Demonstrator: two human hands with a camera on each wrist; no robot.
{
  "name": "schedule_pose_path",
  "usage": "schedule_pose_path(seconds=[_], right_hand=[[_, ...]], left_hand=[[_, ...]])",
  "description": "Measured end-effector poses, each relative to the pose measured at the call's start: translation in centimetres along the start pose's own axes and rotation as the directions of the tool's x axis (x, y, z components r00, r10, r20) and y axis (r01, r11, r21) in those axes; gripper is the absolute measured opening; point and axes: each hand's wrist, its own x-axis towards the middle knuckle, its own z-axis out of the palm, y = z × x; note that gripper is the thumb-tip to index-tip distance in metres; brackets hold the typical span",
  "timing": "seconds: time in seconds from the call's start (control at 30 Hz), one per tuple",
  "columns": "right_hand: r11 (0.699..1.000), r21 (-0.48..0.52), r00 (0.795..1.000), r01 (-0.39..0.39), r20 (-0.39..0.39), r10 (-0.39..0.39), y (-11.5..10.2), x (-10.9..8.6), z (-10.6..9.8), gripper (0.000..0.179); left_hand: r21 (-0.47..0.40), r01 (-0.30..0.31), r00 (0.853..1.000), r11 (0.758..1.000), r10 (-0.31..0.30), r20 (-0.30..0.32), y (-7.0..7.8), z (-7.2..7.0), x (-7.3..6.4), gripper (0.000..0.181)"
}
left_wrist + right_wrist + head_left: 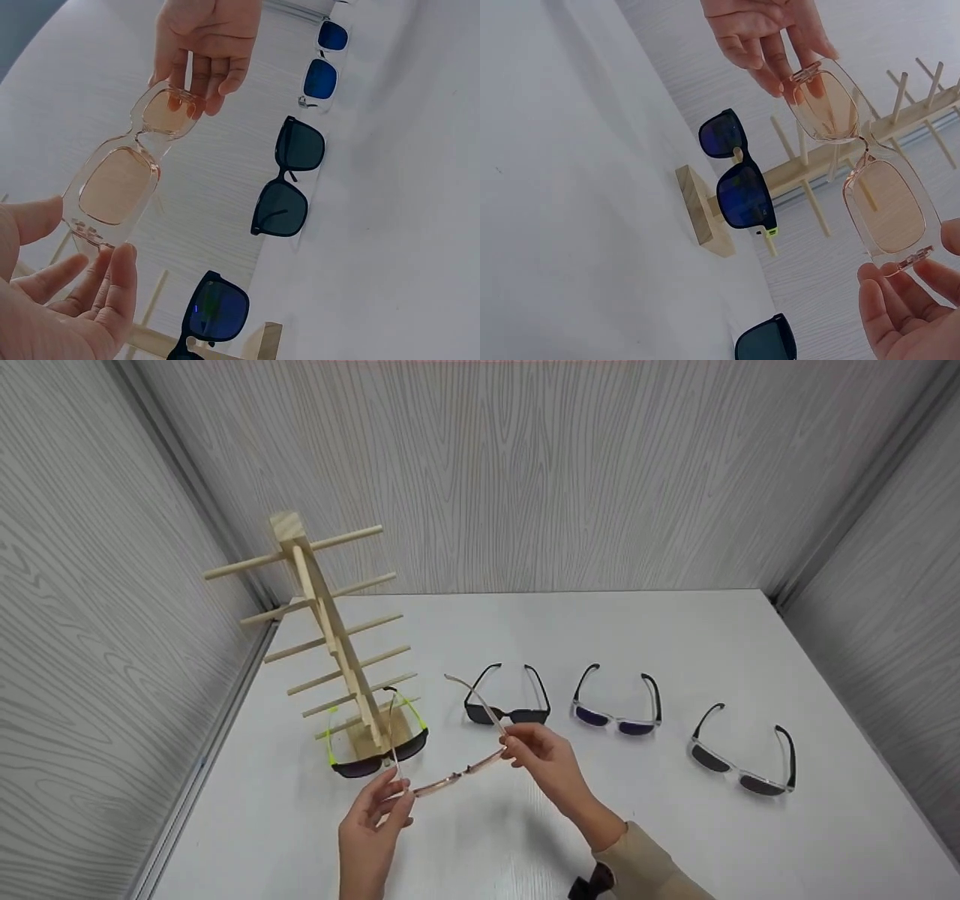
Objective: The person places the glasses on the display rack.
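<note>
Both hands hold one pair of glasses [437,786] with a clear pinkish frame and pale orange lenses [116,184], above the white table. My left hand [373,825] pinches one outer corner near the hinge. At the opposite corner, the thumb and fingers of my right hand [551,765] grip the frame. The temples are unfolded and point away from me. Just beyond the left hand, black sunglasses with neon-yellow temples [409,745] sit at the bottom of a wooden peg rack [337,637]. Behind the held pair lie black sunglasses [480,714], temples unfolded.
To the right on the white table [600,637] lie clear-framed sunglasses with blue lenses [636,728] and another clear-framed pair with dark lenses [761,786]. The rack leans left in view, its upper pegs bare. Grey wood-grain panels [480,472] enclose the back and sides.
</note>
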Motion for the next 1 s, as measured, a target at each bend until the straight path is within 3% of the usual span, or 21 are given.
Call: schedule_pose_path(seconds=[0.57,0.77,1.0], right_hand=[[0.998,-0.030,0.997,0.057,0.048,-0.055,-1.3,1.5,1.8,0.020],[0.999,-0.011,0.997,0.044,0.063,-0.043,-1.5,2.2,2.7,0.021],[1.000,0.024,0.997,0.002,0.073,-0.003,1.1,3.7,3.6,0.024]], left_hand=[[-0.027,-0.021,0.998,0.999,0.019,-0.052,0.7,-1.8,0.0,0.046],[-0.011,-0.041,0.996,0.999,0.040,-0.081,0.9,-2.6,0.2,0.043],[0.001,-0.034,0.992,0.999,0.033,-0.122,1.0,-3.4,0.7,0.041]])
